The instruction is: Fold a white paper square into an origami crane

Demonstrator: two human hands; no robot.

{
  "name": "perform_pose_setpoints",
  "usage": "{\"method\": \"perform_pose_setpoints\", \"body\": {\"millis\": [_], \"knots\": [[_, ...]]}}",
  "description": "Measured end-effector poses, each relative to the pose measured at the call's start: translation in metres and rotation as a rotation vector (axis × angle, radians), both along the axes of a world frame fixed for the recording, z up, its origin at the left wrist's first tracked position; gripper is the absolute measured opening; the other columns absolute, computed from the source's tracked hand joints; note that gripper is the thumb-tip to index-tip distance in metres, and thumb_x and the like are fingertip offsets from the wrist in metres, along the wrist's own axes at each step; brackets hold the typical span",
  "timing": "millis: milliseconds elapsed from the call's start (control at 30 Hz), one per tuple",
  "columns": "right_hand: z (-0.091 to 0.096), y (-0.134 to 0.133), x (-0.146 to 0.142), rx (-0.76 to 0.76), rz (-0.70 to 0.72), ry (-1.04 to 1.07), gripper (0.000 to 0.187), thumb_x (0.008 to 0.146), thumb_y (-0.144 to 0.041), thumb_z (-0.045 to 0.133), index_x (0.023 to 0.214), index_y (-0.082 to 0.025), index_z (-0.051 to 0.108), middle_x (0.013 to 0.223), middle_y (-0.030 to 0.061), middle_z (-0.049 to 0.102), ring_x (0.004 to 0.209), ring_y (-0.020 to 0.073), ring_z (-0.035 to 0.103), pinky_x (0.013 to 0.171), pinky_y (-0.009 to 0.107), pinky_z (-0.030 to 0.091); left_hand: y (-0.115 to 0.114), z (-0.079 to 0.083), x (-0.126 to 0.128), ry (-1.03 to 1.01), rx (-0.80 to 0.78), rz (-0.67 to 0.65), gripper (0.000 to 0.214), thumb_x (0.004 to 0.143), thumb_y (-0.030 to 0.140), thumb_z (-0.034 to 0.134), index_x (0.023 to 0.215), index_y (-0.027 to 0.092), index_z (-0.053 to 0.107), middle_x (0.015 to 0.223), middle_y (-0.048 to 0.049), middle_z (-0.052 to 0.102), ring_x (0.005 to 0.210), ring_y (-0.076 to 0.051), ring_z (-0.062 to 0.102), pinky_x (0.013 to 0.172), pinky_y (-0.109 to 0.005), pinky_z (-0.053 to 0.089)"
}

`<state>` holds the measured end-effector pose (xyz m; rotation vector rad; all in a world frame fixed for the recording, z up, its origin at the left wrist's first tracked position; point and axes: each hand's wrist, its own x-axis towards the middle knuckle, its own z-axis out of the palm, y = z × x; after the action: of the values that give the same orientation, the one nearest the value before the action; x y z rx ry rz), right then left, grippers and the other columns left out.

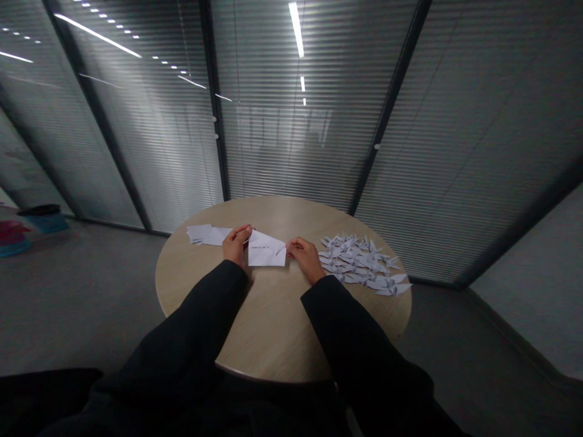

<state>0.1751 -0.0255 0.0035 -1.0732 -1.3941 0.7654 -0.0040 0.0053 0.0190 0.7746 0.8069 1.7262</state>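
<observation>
Between my two hands is a white sheet of paper [264,254] with a short line of print and a fold along its upper right side. My left hand [235,244] pinches its upper left edge, while my right hand [306,257] pinches the right corner. The paper is raised a little over the round wooden table [273,331]. Left of my left hand lies a small stack of white paper sheets [200,233], partly covered by that hand. Many folded paper cranes [359,264] are gathered on the table to the right of my right hand.
Glass partitions with blinds [291,152] stand just behind the table. A blue bin [45,220] with a dark rim is on the floor at the far left, near a red and blue one [13,240]. A pale wall [542,279] rises at the right.
</observation>
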Motion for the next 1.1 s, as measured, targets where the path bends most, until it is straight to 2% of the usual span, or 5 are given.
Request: {"method": "perform_pose_setpoints", "body": {"millis": [467,700,833,967,1100], "knots": [[0.011,-0.011,-0.007,-0.156,0.243,0.291,0.034,0.072,-0.038,0.061,0.101,-0.021,0.054,0.08,0.0016,0.066,0.075,0.0156,0.062,0.072,0.031,0.048,0.007,-0.004,-0.001,-0.054,0.04,0.113,0.019,0.056,0.019,0.074,0.073,0.015,0.068,0.074,-0.0052,0.068,0.067,-0.014,0.062,0.067,-0.027,0.05],[-0.001,-0.005,-0.008,-0.117,0.227,0.141,0.043,0.061,-0.027,0.07,0.1,-0.021,0.053,0.077,0.0001,0.065,0.071,0.0158,0.061,0.068,0.029,0.047,0.004,-0.004,0.001,0.004,0.031,0.05,0.023,0.057,0.021,0.074,0.077,0.014,0.066,0.076,-0.0064,0.068,0.07,-0.016,0.062,0.071,-0.03,0.049],[-0.006,0.003,-0.002,0.003,0.012,-0.008,0.024,0.069,-0.034,0.061,0.086,-0.018,0.058,0.073,0.0014,0.064,0.067,0.0155,0.059,0.063,0.026,0.044,0.003,-0.007,0.003,0.25,0.118,-0.005,0.021,0.06,0.014,0.069,0.08,0.017,0.062,0.082,-0.0078,0.067,0.082,-0.02,0.062,0.078,-0.036,0.047],[-0.004,0.004,0.003,0.047,-0.132,-0.201,0.018,0.073,-0.036,0.057,0.078,-0.019,0.061,0.07,0.0007,0.063,0.065,0.0149,0.058,0.059,0.025,0.042,-0.004,-0.01,0.006,0.66,0.389,-0.007,0.044,0.06,0.001,0.057,0.097,0.024,0.062,0.112,-0.0092,0.061,0.111,-0.024,0.051,0.095,-0.041,0.038],[0.0,0.001,0.003,0.066,-0.2,-0.3,0.014,0.074,-0.032,0.057,0.076,-0.02,0.062,0.064,-0.0011,0.061,0.061,0.0135,0.055,0.057,0.023,0.04,-0.01,-0.011,0.01,0.943,0.513,-0.069,0.048,0.057,0.005,0.066,0.101,0.024,0.064,0.114,-0.0111,0.061,0.115,-0.028,0.049,0.104,-0.045,0.025]]}}
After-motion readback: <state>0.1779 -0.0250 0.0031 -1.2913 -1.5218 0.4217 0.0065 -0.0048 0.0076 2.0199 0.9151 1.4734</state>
